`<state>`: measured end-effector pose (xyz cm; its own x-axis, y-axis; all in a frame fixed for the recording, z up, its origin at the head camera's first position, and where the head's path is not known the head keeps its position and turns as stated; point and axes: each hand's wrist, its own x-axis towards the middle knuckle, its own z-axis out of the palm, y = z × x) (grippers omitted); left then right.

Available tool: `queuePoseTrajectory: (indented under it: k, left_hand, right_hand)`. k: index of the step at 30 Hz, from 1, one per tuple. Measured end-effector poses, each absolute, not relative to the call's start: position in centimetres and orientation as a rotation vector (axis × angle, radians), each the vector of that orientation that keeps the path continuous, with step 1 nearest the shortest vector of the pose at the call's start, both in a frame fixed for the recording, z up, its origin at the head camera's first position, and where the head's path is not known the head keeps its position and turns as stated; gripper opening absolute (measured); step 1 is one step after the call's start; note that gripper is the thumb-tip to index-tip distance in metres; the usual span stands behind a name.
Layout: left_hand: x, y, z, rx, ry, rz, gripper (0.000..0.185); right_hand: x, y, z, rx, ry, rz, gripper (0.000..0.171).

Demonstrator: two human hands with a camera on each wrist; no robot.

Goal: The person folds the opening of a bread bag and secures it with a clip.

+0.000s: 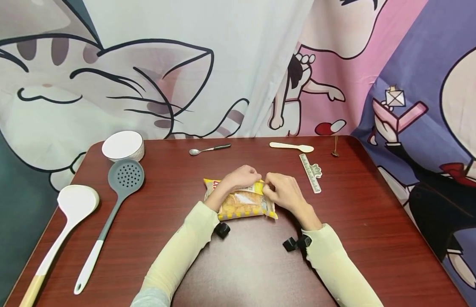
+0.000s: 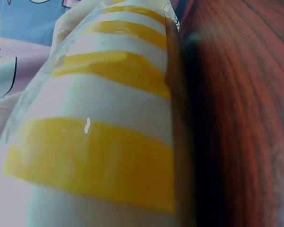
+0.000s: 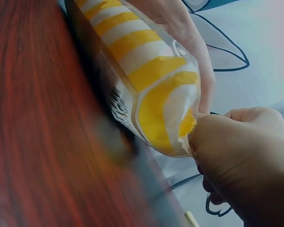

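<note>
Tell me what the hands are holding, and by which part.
Both hands hold the snack bag at its far top edge: the left hand grips it from above, and the right hand pinches the edge at a corner.

A glossy plastic packet with broad yellow and white stripes (image 2: 94,137) fills most of the left wrist view, seen from very close and partly blurred. Its sealed edge runs down the right side, resting against the dark reddish-brown wooden tabletop (image 2: 241,109), which casts a shadow along the seam. At the upper left, a strip of blue and pale pink printed cloth (image 2: 19,33) shows behind the packet.
</note>
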<state>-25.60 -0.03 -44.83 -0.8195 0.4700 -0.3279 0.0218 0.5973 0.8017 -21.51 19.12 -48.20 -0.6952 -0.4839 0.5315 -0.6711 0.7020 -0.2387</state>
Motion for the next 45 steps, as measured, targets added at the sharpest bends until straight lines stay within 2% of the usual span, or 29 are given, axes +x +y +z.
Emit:
queuePoseTrajectory:
  k: [4, 8, 13, 17, 22, 26, 34, 41, 45]
  left_hand:
    - [-25.6, -0.3, -45.0, 0.426, 2.187, 1.245, 0.027]
    - [-25.4, -0.5, -45.2, 0.452, 2.169, 1.255, 0.017]
    - [-25.3, -0.7, -45.5, 0.442, 2.193, 1.259, 0.021]
    - [-25.3, -0.9, -45.5, 0.453, 2.192, 1.324, 0.02]
    - [-25.4, -1.1, -45.3, 0.476, 2.221, 1.329, 0.018]
    - [-25.8, -1.1, -45.1, 0.446, 2.23, 1.353, 0.019]
    - [-25.6, 0.0, -45.4, 0.375, 2.353, 1.213, 0.039]
    - [-25.4, 0.2, -45.3, 0.418, 2.552, 0.99, 0.04]
    - [-25.2, 0.2, -45.3, 0.457, 2.597, 0.917, 0.041]
  right_hand:
    - [-21.3, 19.2, -47.9, 0.897, -2.508, 0.604, 0.009]
    - [-21.1, 19.3, -48.1, 0.823, -2.63, 0.865, 0.009]
    - [-21.3, 19.1, -48.7, 0.556, -2.791, 1.389, 0.013]
    - [-21.4, 19.0, -48.1, 0.43, -2.913, 1.523, 0.016]
    - [-21.9, 19.1, -47.3, 0.453, -3.036, 1.606, 0.025]
    - [-22.2, 19.3, -47.7, 0.519, -2.944, 1.712, 0.025]
    - [-19.8, 19.7, -50.2, 0.676, -2.612, 1.276, 0.022]
    - [-19.8, 19.4, -50.4, 0.878, -2.421, 0.72, 0.018]
    - [-19.7, 19.1, -49.8, 0.969, -2.344, 0.551, 0.019]
